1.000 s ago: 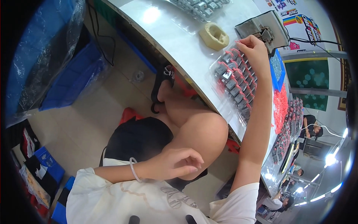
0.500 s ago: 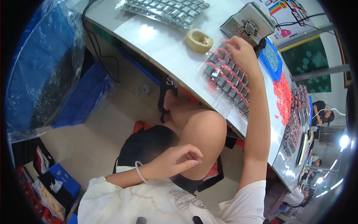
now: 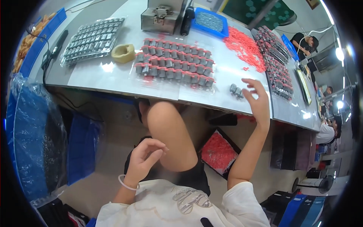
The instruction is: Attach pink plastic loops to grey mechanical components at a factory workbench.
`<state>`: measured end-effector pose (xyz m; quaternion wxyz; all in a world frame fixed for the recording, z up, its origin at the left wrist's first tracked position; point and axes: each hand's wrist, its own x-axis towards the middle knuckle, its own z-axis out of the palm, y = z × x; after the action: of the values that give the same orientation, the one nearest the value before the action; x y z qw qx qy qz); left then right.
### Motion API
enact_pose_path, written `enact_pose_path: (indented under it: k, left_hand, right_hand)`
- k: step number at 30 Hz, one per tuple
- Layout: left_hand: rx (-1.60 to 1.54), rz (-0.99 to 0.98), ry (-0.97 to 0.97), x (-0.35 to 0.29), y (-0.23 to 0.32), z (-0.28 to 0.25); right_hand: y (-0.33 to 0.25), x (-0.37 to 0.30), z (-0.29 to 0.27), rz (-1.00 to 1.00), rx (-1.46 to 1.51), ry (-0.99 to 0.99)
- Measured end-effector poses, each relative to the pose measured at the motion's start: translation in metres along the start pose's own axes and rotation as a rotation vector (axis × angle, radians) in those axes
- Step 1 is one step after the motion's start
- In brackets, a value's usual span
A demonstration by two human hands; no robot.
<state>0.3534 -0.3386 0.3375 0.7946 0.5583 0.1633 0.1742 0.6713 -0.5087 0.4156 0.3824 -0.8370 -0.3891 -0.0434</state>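
Observation:
My right hand (image 3: 258,101) hangs over the table's front right part, fingers bent and apart, with nothing seen between them. Just left of its fingertips lie a few small grey cylindrical parts (image 3: 236,90), apart from the rest. My left hand (image 3: 145,160) hovers above my lap, loosely curved with a gap between thumb and fingers, and holds nothing that I can see. In front of me a clear plastic tray (image 3: 209,84) carries rows of grey cylindrical parts with red pieces (image 3: 176,62) on them. A yellowish hollow block (image 3: 123,53) stands left of that tray.
Behind the tray are a metal fixture (image 3: 160,17) and a black handheld tool (image 3: 187,20). A blue tray of small bits (image 3: 209,22), loose red pieces (image 3: 245,47) and more filled trays (image 3: 278,72) lie right. Another tray (image 3: 94,39) lies left. Plastic-lined blue bins (image 3: 36,140) stand by the table.
My right hand has left the far edge of the tray and is now beside the loose grey parts. My left hand stays over my lap. The view has turned to the right.

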Motion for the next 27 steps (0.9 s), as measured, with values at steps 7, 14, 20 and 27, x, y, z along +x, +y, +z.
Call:
enact_pose_path:
  k: [7, 14, 20, 27]
  left_hand:
    - [0.154, -0.034, -0.128, 0.01, -0.005, 0.017]
    - [0.18, -0.108, -0.162, 0.034, -0.002, 0.029]
    - [0.19, -0.104, -0.287, 0.066, 0.011, 0.052]
    - [0.26, -0.042, -0.315, 0.082, 0.008, 0.072]
  right_hand:
    - [0.039, -0.026, 0.009, 0.072, -0.001, -0.02]
    - [0.034, -0.013, 0.011, 0.102, 0.069, 0.074]
    - [0.054, -0.006, 0.012, 0.109, 0.281, 0.076]
    - [0.059, -0.007, 0.01, 0.368, 0.482, -0.018]
